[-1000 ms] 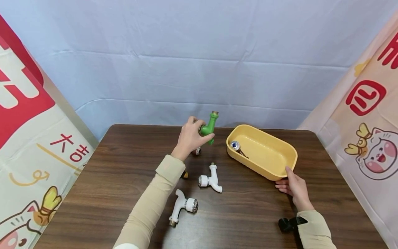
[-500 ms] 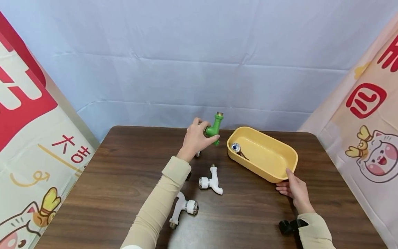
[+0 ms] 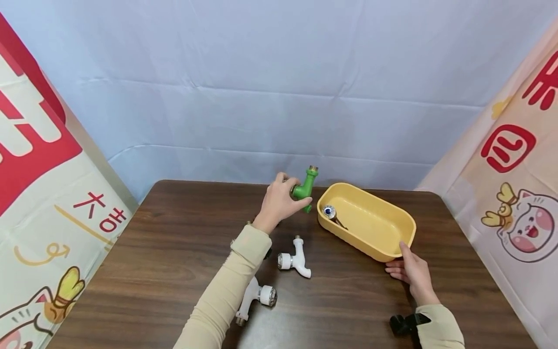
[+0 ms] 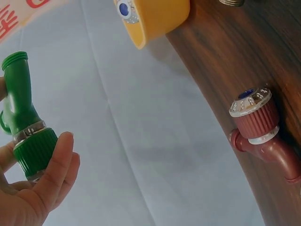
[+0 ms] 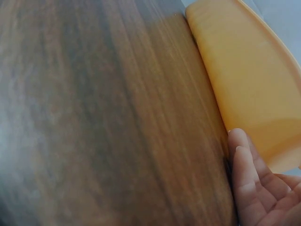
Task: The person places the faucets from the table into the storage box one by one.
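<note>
- We see the green tap (image 3: pixel 307 186) held in the air over the far part of the table (image 3: pixel 348 305), just left of the yellow tray (image 3: pixel 375 225), its brass-coloured threaded end pointing up.
- We find the left hand (image 3: pixel 279 199) holding that tap, fingers and thumb around it (the left wrist view shows its ribbed green knob between them).
- We see the right hand (image 3: pixel 415 276) gripping the tray at its near right corner, thumb at the rim and the other fingers low along the outer wall.
- The tray stands on the table towards the far right corner, and in its left end we see a silver-knobbed tap (image 3: pixel 330 212) with a blue centre.
- Near the middle of the table we have a white tap (image 3: pixel 299 259) lying on its side.
- Closer to the near edge we see a second white tap (image 3: pixel 251 292), partly covered by the left sleeve (image 3: pixel 222 291).
- In the left wrist view we make out a dark red tap (image 4: pixel 261 120) by the table's far edge.
- Beyond that edge we see a pale blue cloth (image 3: pixel 261 111).
</note>
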### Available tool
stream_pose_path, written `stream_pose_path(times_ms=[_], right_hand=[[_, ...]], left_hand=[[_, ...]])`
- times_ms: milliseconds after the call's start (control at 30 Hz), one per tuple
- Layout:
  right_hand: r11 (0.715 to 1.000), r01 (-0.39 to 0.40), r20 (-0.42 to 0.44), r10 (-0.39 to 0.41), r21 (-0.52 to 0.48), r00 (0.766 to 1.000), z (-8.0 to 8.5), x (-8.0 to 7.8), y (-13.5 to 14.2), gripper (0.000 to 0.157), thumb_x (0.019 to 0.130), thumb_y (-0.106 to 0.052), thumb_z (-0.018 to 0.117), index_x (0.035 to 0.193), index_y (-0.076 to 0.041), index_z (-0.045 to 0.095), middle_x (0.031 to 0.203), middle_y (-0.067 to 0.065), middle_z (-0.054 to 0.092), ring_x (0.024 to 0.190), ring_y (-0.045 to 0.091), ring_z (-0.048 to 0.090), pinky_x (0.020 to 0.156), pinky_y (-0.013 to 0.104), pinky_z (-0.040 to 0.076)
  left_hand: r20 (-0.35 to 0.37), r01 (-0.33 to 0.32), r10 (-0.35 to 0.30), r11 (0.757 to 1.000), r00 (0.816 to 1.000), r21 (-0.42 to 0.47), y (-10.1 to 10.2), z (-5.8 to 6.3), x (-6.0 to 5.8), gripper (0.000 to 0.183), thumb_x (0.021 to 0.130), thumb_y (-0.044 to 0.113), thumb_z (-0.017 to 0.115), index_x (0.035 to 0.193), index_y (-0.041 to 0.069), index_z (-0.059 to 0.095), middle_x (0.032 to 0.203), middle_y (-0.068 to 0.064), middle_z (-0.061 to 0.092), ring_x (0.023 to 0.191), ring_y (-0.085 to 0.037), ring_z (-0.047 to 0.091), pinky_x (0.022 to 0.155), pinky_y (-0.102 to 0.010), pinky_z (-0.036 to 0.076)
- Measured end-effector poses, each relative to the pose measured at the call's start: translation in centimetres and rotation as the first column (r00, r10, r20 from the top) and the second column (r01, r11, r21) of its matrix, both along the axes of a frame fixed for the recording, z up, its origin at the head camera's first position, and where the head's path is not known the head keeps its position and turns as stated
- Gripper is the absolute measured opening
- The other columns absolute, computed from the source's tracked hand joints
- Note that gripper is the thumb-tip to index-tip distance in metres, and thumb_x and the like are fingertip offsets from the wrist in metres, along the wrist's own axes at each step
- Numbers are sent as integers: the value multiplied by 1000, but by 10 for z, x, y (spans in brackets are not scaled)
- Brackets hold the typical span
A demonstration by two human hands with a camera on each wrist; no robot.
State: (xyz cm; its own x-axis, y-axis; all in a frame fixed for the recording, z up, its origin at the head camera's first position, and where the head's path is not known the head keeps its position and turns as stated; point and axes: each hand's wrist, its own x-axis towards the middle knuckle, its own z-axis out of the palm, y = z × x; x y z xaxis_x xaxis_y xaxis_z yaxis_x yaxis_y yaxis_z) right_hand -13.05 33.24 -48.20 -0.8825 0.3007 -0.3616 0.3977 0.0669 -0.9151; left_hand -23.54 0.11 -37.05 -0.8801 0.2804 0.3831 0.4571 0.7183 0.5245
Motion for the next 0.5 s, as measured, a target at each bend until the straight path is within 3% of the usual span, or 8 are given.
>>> stream_pose_path(times_ms=[500], right_hand=[[1000, 4, -3, -4, -4, 1000, -1, 1, -1, 78, 89, -58, 38, 127, 10, 34, 63, -1, 64, 59, 10, 64, 58, 27, 52]], left_hand=[[45, 20, -19, 999, 999, -39, 12, 1, -2, 45, 78, 46, 67, 110, 15, 61, 112, -9, 45, 80, -19, 52, 64, -27, 45]])
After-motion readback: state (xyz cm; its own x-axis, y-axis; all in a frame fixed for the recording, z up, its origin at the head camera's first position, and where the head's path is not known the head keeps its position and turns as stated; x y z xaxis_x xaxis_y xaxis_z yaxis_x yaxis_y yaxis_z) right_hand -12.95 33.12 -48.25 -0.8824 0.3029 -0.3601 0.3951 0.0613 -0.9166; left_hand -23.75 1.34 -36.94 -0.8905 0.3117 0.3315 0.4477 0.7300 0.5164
